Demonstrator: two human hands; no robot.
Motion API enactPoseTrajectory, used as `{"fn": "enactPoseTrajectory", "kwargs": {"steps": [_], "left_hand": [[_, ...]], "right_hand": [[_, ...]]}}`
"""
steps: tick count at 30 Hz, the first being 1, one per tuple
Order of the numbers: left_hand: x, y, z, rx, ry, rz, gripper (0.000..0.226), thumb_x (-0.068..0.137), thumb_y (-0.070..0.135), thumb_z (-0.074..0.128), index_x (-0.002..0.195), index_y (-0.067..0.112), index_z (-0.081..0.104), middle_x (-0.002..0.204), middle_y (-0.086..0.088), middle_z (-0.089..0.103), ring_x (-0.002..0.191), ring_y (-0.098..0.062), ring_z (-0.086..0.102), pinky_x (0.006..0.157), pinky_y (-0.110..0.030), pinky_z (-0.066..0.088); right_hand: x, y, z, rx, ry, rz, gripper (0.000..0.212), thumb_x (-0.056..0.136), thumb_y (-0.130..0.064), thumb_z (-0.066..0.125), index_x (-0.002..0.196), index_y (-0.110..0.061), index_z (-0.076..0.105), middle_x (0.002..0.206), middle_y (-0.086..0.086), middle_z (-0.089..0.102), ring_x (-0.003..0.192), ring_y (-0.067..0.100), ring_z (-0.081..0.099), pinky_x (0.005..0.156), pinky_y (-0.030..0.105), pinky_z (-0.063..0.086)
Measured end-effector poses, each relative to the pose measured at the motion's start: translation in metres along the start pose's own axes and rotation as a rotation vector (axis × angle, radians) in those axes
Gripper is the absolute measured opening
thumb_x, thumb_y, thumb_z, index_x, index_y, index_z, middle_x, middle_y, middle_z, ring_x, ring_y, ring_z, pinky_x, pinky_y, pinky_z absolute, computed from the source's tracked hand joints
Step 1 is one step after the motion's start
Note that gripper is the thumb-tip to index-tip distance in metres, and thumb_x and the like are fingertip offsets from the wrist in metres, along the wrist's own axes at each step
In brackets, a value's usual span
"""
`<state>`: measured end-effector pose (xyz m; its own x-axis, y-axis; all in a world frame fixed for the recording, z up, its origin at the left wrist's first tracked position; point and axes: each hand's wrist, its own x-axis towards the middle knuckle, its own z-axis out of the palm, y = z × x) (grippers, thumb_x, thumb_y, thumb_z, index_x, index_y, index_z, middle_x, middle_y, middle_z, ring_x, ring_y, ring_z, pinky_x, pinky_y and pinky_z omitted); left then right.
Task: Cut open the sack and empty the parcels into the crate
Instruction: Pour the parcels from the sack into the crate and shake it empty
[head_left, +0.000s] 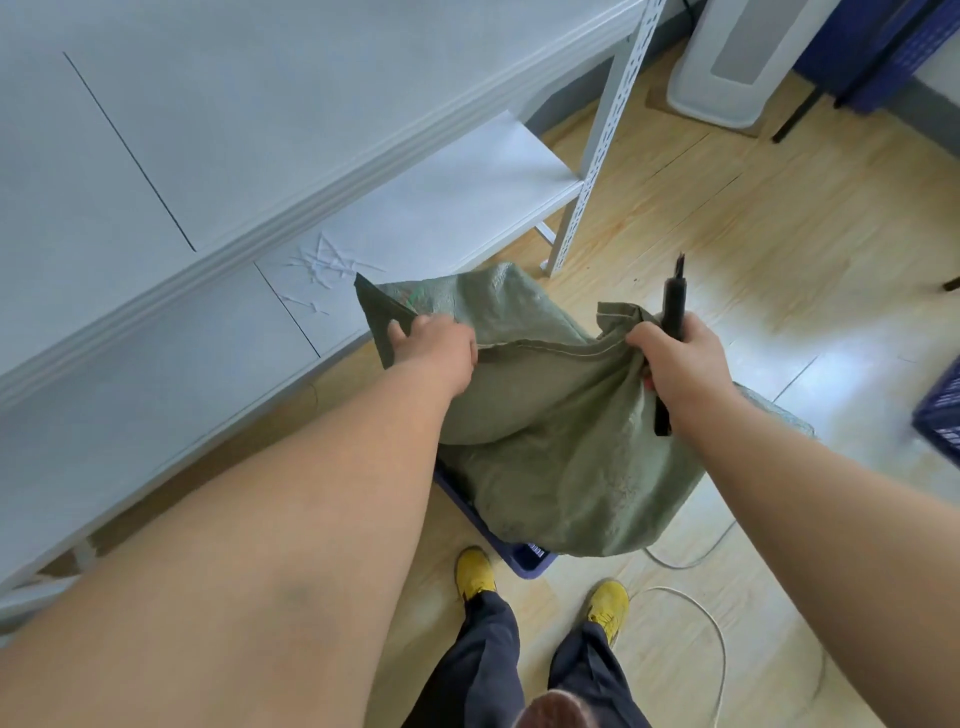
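Two bare forearms reached forward and down from the person, nearest of all. Below them stood two yellow shoes (540, 592) under dark trouser legs (524, 670), planted on the pale wooden floor (727, 218).

One green woven sack (561, 457), limp and crumpled, was held up by its hemmed edge between both hands. Its lower part draped over one blue crate (524, 558), covering nearly all of it; only a near corner and a strip of rim showed. Could not tell whether any parcels lay inside.

Left hand (434, 345): fingers curled over the sack's left corner, pinching the cloth, wrist angled downward. Right hand (675, 358): fist closed round one dark-handled cutting tool (674, 306), its tip pointing up and away, with the sack's right edge bunched in the same grip.

One white metal shelving unit (291, 171) stood to the left, with scattered white strips on its lower shelf. One white cable (711, 623) looped on the floor beside the right shoe. A second blue crate (940, 415) showed at the right edge.
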<state>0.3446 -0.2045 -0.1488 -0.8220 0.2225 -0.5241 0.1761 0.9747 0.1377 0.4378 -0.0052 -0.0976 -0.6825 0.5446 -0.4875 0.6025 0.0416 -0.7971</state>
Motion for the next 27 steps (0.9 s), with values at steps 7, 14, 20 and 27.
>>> {"fn": "enactPoseTrajectory", "kwargs": {"steps": [7,14,20,27], "left_hand": [[0.015,-0.020,0.003,0.137,0.462,0.178,0.078,0.080,-0.004,0.057,0.146,0.026,0.029,0.152,-0.002,0.028,0.144,-0.026,0.019,0.117,-0.045,0.013],[0.027,-0.010,0.001,0.053,0.097,-0.090,0.037,0.092,0.004,0.041,0.111,0.026,0.063,0.120,-0.004,0.058,0.128,-0.030,0.041,0.114,-0.060,0.010],[0.000,0.041,-0.007,-0.951,0.084,-0.079,0.023,0.099,0.019,0.046,0.119,0.019,0.058,0.111,0.004,0.057,0.099,-0.014,0.052,0.081,-0.026,0.042],[-0.021,0.055,-0.018,-1.644,-0.150,-0.056,0.020,0.091,0.005,0.048,0.092,0.020,0.061,0.092,-0.009,0.063,0.087,-0.025,0.061,0.084,-0.047,0.056]], "right_hand": [[0.007,-0.007,0.009,-0.038,-0.039,0.018,0.010,0.082,-0.012,0.052,0.074,-0.017,0.048,0.066,0.002,0.039,0.058,0.017,0.036,0.060,0.033,0.033],[0.018,-0.010,-0.001,-0.308,-0.335,0.213,0.005,0.085,-0.011,0.052,0.081,-0.012,0.051,0.066,0.006,0.046,0.050,0.017,0.041,0.052,0.029,0.037],[0.027,-0.011,0.019,-0.243,-0.378,0.049,0.033,0.084,-0.011,0.064,0.115,-0.020,0.057,0.092,0.007,0.057,0.069,0.019,0.051,0.065,0.033,0.048],[0.025,-0.007,0.029,-0.390,-0.311,0.005,0.022,0.079,-0.011,0.067,0.101,-0.010,0.064,0.078,0.008,0.055,0.064,0.021,0.049,0.059,0.031,0.043]]}}
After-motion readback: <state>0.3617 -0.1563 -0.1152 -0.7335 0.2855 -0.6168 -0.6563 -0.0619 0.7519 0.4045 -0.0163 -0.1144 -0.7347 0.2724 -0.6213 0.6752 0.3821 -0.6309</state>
